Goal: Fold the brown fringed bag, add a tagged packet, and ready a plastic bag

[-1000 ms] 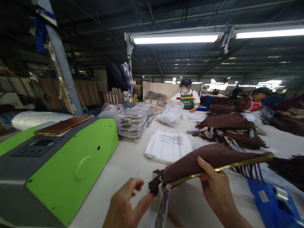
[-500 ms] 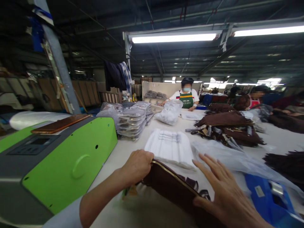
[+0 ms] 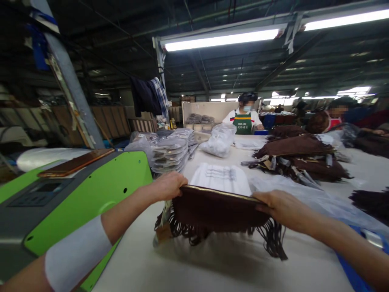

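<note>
Left hand (image 3: 172, 187) pinches brown bag (image 3: 221, 211) | right hand (image 3: 272, 204), spread before, now pinches its other end | so bag hangs straight between both hands, zip (image 3: 220, 191) up

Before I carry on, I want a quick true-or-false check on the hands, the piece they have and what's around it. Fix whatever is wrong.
1. The left grip holds one upper corner of the brown fringed pouch. True.
2. The right grip hangs free, away from the pouch. False: the right grip holds the pouch's other upper corner.
3. The gold zipper runs along the pouch's top edge, with fringe hanging below. True.
4. The folded white bundle lies on the green-and-grey machine. False: the folded white bundle lies on the table, beyond the pouch.
5. A flat brown item rests on top of the machine. True.
</note>
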{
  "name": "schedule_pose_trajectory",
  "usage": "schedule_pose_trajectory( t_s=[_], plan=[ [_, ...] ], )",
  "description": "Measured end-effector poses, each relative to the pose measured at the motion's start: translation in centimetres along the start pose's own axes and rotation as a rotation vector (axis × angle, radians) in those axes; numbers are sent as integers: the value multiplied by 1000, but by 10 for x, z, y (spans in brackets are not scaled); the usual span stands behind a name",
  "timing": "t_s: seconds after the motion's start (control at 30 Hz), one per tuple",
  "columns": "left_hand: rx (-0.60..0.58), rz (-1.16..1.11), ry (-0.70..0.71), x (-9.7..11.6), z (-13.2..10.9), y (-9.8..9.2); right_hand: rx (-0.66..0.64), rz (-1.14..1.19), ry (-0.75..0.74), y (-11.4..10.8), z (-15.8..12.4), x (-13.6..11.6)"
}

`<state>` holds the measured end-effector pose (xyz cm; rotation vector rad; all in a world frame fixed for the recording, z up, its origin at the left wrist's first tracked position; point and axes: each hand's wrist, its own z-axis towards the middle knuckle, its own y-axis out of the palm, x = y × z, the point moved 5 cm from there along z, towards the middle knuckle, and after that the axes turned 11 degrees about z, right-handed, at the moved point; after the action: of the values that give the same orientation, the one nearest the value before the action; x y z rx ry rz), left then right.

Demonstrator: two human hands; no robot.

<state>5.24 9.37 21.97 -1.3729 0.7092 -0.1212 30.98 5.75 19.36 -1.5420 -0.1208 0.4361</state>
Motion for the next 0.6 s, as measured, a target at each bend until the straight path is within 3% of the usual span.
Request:
schedule_pose_trajectory(
  t_s=[0.17,0.23,0.3,0.37,0.43,0.5,0.6],
  plan=[
    [198,145,-114,-13,6,-20,106,-111,25,-36,17,3],
    [274,182,-96,-11,2,-20,154,-150,20,-37,14,4],
    [326,211,-57,-3,-7,-10,227,-189,-74,-26,5,2],
    [452,269,33,13,-25,9,353,-234,-251,-2,-15,-6],
    [737,368,171,42,-55,35,509,-297,-411,33,-45,-15],
    [809,314,199,68,-84,77,618,-389,-468,75,-76,-23],
    [917,151,147,108,-124,138,510,-468,-564,144,-114,-34]
  ],
)
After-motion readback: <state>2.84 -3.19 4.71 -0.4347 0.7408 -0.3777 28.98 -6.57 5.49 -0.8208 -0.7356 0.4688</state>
